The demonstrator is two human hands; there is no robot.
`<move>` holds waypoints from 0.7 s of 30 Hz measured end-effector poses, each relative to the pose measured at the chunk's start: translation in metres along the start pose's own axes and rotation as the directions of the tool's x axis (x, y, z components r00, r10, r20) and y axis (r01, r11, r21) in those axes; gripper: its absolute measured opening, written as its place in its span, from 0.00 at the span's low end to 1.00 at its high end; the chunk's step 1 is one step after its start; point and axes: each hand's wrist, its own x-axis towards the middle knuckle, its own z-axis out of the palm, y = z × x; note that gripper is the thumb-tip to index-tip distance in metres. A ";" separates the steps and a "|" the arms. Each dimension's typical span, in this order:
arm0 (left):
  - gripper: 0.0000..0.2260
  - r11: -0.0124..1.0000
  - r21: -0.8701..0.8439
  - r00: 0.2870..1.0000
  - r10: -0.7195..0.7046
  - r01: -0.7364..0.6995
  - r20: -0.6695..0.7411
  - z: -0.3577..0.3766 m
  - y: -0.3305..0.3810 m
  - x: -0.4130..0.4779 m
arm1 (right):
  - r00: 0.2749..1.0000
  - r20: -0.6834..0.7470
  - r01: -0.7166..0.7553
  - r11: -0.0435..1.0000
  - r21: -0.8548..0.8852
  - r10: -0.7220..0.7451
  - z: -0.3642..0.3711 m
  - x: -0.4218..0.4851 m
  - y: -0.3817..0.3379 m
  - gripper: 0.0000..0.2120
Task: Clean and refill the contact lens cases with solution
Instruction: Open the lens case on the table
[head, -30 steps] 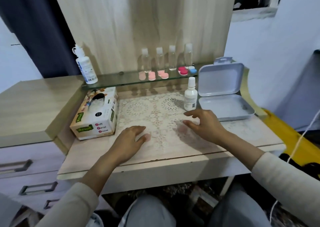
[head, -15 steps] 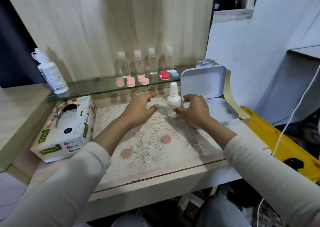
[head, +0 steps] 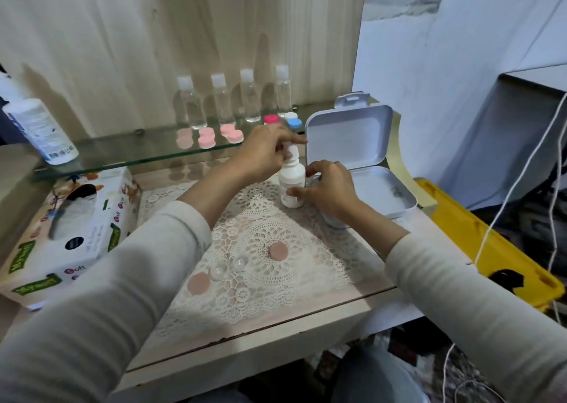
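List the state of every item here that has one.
Small white plastic bottle: upright, held by both hands.
Left hand: grips the bottle's top.
Right hand: grips the bottle's body.
White hinged metal box: lid open.
Clear round lens case: uncapped, pink caps alongside.

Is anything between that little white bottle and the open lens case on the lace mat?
Nothing visible. Bare lace lies between the bottle and the clear cups; both pink caps sit aside.

Worn on the head, looking forward and down onto the counter [head: 260, 359]. Close in, with left hand [head: 264, 154] and right hand [head: 328, 187] mid-frame, facing the glass shelf [head: 129, 157] and wooden back panel [head: 153, 49].
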 end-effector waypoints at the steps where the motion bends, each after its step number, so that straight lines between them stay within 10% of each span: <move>1: 0.17 1.000 -0.004 1.000 -0.004 0.004 -0.008 0.000 0.000 0.001 | 1.000 0.001 -0.006 1.000 0.022 0.006 0.000 0.000 0.000 0.25; 21: 0.08 0.957 -0.253 0.954 -0.201 0.143 -0.222 -0.018 -0.002 -0.008 | 1.000 0.014 -0.018 0.995 0.095 0.017 0.010 -0.003 -0.004 0.25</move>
